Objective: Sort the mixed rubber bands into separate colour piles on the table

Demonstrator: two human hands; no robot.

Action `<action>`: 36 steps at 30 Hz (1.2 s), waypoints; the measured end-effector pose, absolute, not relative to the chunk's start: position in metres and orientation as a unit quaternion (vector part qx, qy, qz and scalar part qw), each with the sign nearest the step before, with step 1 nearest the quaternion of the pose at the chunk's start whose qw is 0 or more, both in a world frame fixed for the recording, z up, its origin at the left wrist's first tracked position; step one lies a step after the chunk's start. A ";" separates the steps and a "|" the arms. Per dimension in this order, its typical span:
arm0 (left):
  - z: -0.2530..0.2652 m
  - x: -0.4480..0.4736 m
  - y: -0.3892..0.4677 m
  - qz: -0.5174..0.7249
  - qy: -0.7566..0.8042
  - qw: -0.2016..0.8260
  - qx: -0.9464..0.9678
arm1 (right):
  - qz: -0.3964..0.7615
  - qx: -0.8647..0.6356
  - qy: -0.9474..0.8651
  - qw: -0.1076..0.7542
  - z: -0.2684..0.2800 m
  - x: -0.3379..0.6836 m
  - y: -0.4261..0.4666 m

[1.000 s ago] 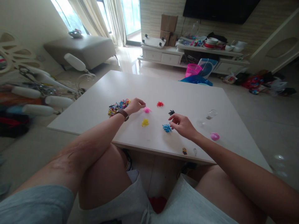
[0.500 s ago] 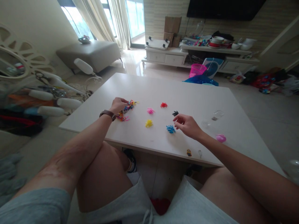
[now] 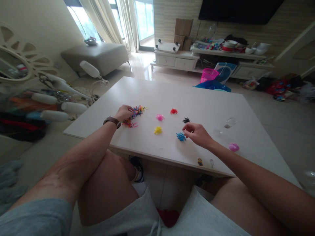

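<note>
Head view: left hand (image 3: 124, 112) half hides mixed pile (image 3: 135, 113), perhaps pinching it

A pink basket (image 3: 208, 74) is standing on the floor beyond the table's far edge, with a blue bundle (image 3: 213, 86) lying just in front of it. Cardboard boxes (image 3: 183, 31) are sitting stacked on a low white cabinet (image 3: 172, 60) against the far wall. A grey ottoman (image 3: 98, 57) is resting near the curtains (image 3: 115, 23). At the left, white-handled tools (image 3: 61, 106), possibly scissors among them, are lying blurred.
</note>
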State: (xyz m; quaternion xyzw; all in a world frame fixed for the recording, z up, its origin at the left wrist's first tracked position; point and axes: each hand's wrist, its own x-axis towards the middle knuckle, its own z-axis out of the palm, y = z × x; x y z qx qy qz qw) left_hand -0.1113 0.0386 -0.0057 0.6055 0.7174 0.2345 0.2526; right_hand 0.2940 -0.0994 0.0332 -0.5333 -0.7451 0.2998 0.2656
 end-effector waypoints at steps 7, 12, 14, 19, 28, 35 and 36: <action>-0.011 -0.118 0.042 0.275 0.699 0.262 0.606 | 0.299 -0.535 -0.747 0.258 0.035 0.293 -0.100; -0.005 -0.109 0.038 0.266 0.697 0.294 0.597 | 0.294 -0.537 -0.750 0.248 0.034 0.293 -0.100; -0.001 -0.105 0.035 0.260 0.697 0.301 0.598 | 0.293 -0.536 -0.752 0.246 0.034 0.292 -0.101; 0.003 -0.101 0.033 0.247 0.703 0.286 0.603 | 0.293 -0.533 -0.756 0.241 0.033 0.291 -0.101; -0.004 -0.107 0.038 0.240 0.701 0.296 0.602 | 0.292 -0.531 -0.760 0.236 0.036 0.290 -0.102; -0.005 -0.108 0.039 0.224 0.708 0.273 0.611 | 0.296 -0.530 -0.759 0.234 0.037 0.289 -0.103; -0.005 -0.109 0.040 0.227 0.708 0.267 0.614 | 0.295 -0.530 -0.760 0.234 0.037 0.289 -0.103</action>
